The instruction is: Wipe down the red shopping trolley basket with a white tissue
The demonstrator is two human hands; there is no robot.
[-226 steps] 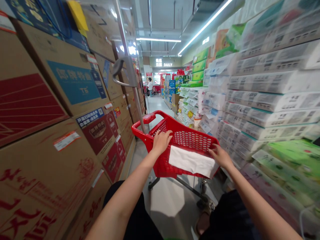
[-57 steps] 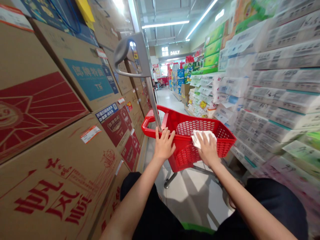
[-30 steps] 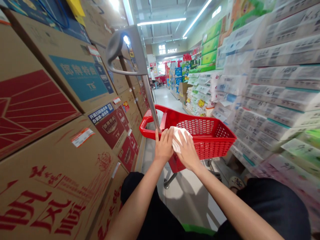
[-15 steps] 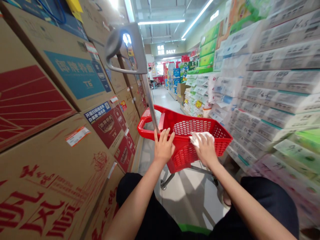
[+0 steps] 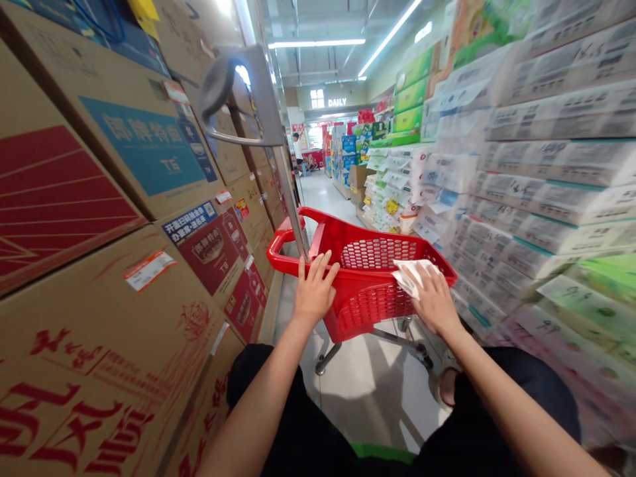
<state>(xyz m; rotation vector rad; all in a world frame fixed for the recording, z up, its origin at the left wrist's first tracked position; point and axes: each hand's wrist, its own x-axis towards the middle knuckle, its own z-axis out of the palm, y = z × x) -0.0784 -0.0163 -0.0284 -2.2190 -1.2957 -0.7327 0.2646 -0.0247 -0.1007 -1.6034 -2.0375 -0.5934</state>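
A: Where was the cloth (image 5: 406, 277) to be found?

B: It was laid on the cart's (image 5: 342, 286) near long rim, toward the front corner, and was partly covered by the right hand (image 5: 434, 299).

A: How were the fingers set?

B: On the right, they were curved over the cloth with slight gaps; whether any fold was pinched beneath them could not be told. On the left hand (image 5: 314, 291), they were spread, and the same rim was touched near the handle end, just beside the pole (image 5: 289, 192).

A: Why was the left hand placed there, with no cloth under it?

B: Probably so that the cart was steadied, since it was carried on wheels and could be shifted by a push. The cloth seemed to be held flat so that contact with the rim was spread evenly.

A: And which way was the cart turned?

B: Its side was presented to the person. Its long axis was laid across the aisle, the handle end being set toward the boxes (image 5: 191, 318) and the front toward the stacked packs (image 5: 536, 192). The cloth's own long axis could not be judged, as much of it was hidden.
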